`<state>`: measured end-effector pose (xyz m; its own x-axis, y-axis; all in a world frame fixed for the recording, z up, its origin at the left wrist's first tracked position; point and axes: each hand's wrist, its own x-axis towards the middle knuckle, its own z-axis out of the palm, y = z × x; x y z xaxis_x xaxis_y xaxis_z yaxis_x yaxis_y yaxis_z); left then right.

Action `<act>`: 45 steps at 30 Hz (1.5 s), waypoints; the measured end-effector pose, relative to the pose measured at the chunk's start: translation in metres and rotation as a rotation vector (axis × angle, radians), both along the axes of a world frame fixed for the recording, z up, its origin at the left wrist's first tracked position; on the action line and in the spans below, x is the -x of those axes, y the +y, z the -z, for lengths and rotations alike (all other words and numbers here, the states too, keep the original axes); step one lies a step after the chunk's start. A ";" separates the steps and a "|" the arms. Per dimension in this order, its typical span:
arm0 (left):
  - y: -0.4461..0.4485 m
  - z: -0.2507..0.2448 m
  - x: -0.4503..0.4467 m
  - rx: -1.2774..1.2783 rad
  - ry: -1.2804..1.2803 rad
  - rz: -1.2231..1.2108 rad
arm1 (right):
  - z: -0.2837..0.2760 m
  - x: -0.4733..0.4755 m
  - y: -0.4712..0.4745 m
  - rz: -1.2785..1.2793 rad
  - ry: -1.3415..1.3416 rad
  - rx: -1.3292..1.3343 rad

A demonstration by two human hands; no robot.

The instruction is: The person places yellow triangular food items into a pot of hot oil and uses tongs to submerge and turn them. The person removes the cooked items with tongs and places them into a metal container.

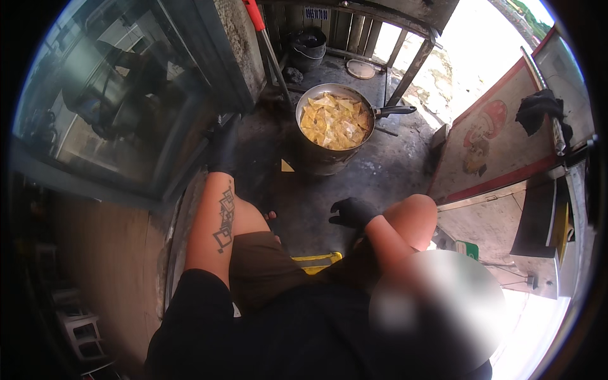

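Observation:
In front of me a wide metal pan (pixel 299 127) is full of yellow triangular pieces (pixel 336 119) in bubbling oil. It sits on a round dark stove base (pixel 327 164), and its black handle (pixel 398 110) points right. One loose yellow triangle (pixel 287 166) lies on the dark floor (pixel 304 194) just left of the base. My left hand (pixel 222 149), in a black glove, reaches forward beside the glass door frame; it is blurred and its fingers are hard to make out. My right hand (pixel 354 212), also black-gloved, hovers by my right knee, fingers curved and apart, holding nothing visible.
A glass-paned door or cabinet (pixel 118 95) stands at left. Behind the pan are a red-handled pole (pixel 270 52), a black bucket (pixel 308 50) and a round lid (pixel 361 69). A red-edged panel (pixel 489 133) with a black cloth (pixel 539 111) borders the right. Under me is a yellow stool (pixel 316 263).

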<state>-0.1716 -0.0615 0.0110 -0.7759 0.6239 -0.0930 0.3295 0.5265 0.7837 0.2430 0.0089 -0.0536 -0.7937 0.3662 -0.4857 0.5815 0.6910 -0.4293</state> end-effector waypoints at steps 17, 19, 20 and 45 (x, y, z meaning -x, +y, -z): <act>0.004 -0.026 -0.020 -0.153 -0.074 -0.041 | 0.004 0.004 -0.001 -0.037 0.026 -0.032; 0.004 -0.026 -0.021 -0.149 -0.081 -0.066 | 0.012 0.002 -0.001 -0.031 0.046 -0.034; 0.005 -0.026 -0.023 -0.163 -0.097 -0.093 | 0.016 0.000 -0.001 -0.028 0.056 -0.035; 0.017 -0.008 -0.044 -0.246 -0.057 0.060 | -0.382 0.164 0.274 0.765 1.445 -0.409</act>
